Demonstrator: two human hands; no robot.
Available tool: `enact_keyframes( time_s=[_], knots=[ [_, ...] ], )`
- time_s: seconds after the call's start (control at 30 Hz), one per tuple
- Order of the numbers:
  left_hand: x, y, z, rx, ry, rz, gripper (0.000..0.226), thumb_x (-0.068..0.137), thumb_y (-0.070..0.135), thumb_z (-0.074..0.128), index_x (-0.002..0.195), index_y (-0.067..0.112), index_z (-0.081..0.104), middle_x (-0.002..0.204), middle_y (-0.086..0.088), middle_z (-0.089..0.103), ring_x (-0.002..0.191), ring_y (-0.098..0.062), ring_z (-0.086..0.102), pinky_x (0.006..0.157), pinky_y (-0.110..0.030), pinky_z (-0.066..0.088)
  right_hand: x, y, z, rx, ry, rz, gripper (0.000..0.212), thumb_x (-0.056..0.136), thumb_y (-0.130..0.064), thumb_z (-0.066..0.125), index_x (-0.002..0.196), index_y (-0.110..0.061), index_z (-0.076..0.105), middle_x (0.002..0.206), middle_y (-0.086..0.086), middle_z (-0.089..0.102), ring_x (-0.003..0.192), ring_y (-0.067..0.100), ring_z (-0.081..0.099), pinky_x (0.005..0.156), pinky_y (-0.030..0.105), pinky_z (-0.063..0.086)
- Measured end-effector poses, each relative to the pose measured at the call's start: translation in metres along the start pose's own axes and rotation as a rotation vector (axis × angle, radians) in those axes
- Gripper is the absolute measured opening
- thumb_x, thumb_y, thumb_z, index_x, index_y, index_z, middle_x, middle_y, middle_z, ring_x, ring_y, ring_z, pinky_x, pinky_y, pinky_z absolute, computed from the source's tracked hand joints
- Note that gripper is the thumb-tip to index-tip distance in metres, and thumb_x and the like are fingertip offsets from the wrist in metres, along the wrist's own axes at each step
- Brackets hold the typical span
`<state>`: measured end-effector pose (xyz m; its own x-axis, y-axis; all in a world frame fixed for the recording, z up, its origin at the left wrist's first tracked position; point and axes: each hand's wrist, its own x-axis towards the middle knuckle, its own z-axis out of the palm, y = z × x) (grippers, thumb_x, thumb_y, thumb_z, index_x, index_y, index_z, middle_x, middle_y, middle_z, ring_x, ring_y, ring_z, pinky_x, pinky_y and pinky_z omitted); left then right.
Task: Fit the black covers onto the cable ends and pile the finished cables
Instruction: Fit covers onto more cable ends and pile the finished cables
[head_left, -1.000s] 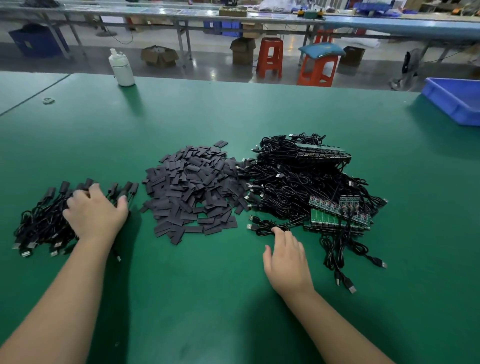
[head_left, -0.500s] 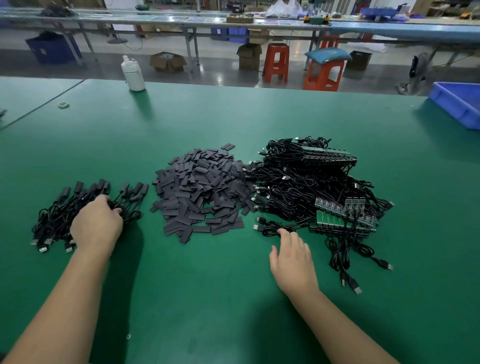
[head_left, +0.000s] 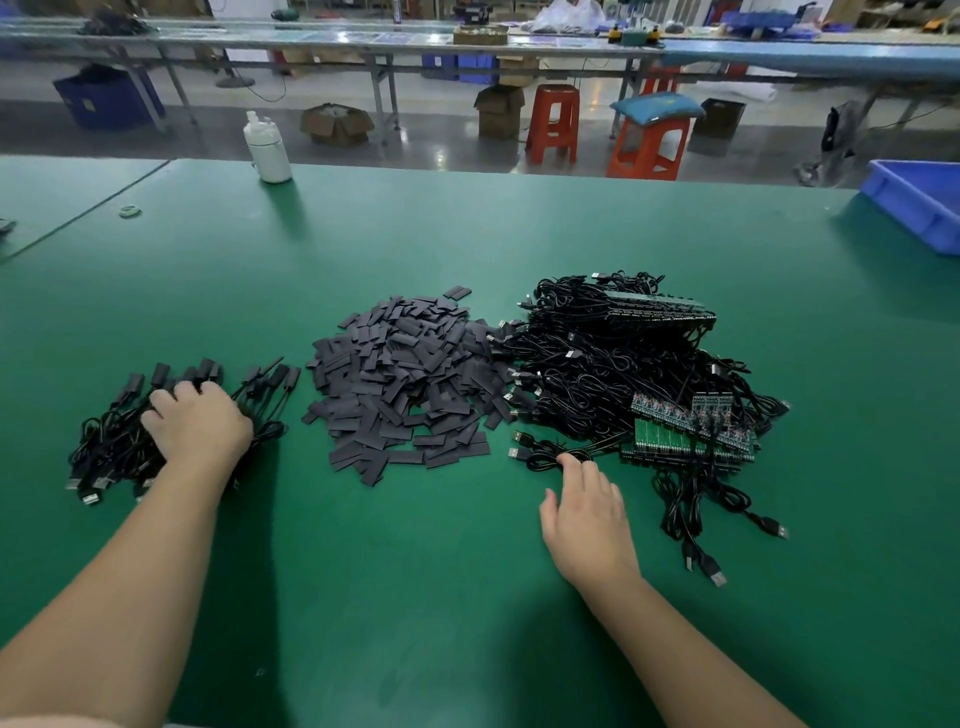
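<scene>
While covered ends point away, finished cables (head_left: 119, 447) lie lengthwise.

Single head-worn wide-angle view, looks forward and down over green table (head_left: 467, 244). Close range: both forearms enter from 6 o'clock, left hand (head_left: 200, 426) at 9 o'clock, right hand (head_left: 587, 512) near 5 o'clock. Pile of black covers (head_left: 410, 384) sits about centre frame. Far table edge at 12 o'clock, workshop floor and red stool (head_left: 553, 122) beyond. Edges bowed by lens. No second view shares the scene.
</scene>
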<state>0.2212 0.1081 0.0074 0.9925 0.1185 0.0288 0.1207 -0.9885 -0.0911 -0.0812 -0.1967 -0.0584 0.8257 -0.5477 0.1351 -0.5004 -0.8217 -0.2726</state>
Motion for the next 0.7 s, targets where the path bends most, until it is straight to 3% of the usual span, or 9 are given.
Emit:
enact_keyframes(
  time_s=[0.13,0.2,0.33,0.43,0.5,0.57,0.63,0.7],
  knots=[
    [-0.029,0.031,-0.003,-0.167,0.225,0.289,0.042,0.092,0.02,0.055,0.132,0.007,0.055,0.137,-0.02,0.051,0.117,-0.04,0.045,0.095,-0.048,0.042,-0.002,-0.002,-0.002,0.017,0.005,-0.012,0.046,0.102,-0.032,0.042,0.144,-0.015,0.038,0.121,-0.002,0.052,0.111,0.016,0.051,0.1,0.032,0.041],
    [-0.052,0.058,-0.008,-0.289,0.243,0.432,0.042,0.091,0.016,0.057,0.132,0.005,0.057,0.135,-0.02,0.054,0.117,-0.039,0.051,0.099,-0.051,0.044,-0.003,-0.002,-0.005,0.056,0.005,-0.007,0.041,0.102,-0.03,0.044,0.141,-0.015,0.042,0.119,-0.002,0.054,0.109,0.015,0.053,0.098,0.031,0.043],
    [-0.113,0.121,-0.022,-0.479,0.141,0.697,0.041,0.093,0.018,0.054,0.133,0.011,0.057,0.135,-0.011,0.056,0.111,-0.033,0.059,0.099,-0.047,0.048,-0.003,-0.003,-0.021,0.161,-0.021,0.034,0.013,0.103,-0.028,0.046,0.111,-0.019,0.052,0.101,-0.007,0.056,0.09,0.014,0.056,0.08,0.028,0.048],
    [-0.16,0.162,-0.032,-0.585,-0.033,0.846,0.039,0.097,0.022,0.05,0.136,0.02,0.054,0.135,-0.002,0.056,0.11,-0.021,0.06,0.097,-0.04,0.051,0.003,0.002,-0.052,0.294,0.069,0.049,0.017,0.102,-0.029,0.045,0.09,-0.022,0.054,0.08,-0.009,0.056,0.068,0.014,0.059,0.059,0.033,0.052],
    [-0.186,0.185,-0.037,-0.658,-0.129,0.898,0.037,0.098,0.022,0.05,0.134,0.021,0.057,0.132,-0.001,0.06,0.112,-0.02,0.06,0.101,-0.04,0.049,0.014,0.018,-0.084,0.302,0.348,0.063,0.012,0.099,-0.025,0.05,0.095,-0.019,0.06,0.089,-0.005,0.058,0.077,0.015,0.059,0.062,0.032,0.052],
    [-0.207,0.204,-0.043,-0.738,-0.225,0.913,0.035,0.097,0.021,0.052,0.131,0.02,0.06,0.128,-0.002,0.064,0.114,-0.021,0.061,0.103,-0.037,0.047,0.029,0.046,-0.112,0.281,0.538,0.148,0.02,0.097,-0.024,0.055,0.114,-0.016,0.061,0.111,0.004,0.058,0.098,0.019,0.058,0.077,0.03,0.048],
    [-0.225,0.219,-0.048,-0.814,-0.304,0.914,0.033,0.097,0.02,0.053,0.129,0.019,0.063,0.125,0.0,0.067,0.111,-0.017,0.062,0.102,-0.029,0.046,0.044,0.076,-0.134,0.282,0.462,0.276,0.04,0.097,-0.03,0.059,0.133,-0.014,0.053,0.129,0.008,0.054,0.114,0.024,0.054,0.089,0.036,0.046],
    [-0.241,0.233,-0.053,-0.887,-0.369,0.895,0.032,0.098,0.02,0.054,0.128,0.019,0.063,0.123,0.002,0.068,0.106,-0.014,0.062,0.097,-0.023,0.045,0.055,0.097,-0.145,0.332,0.265,0.378,0.051,0.096,-0.036,0.062,0.141,-0.015,0.048,0.127,0.005,0.057,0.109,0.023,0.056,0.088,0.037,0.046]
  ],
)
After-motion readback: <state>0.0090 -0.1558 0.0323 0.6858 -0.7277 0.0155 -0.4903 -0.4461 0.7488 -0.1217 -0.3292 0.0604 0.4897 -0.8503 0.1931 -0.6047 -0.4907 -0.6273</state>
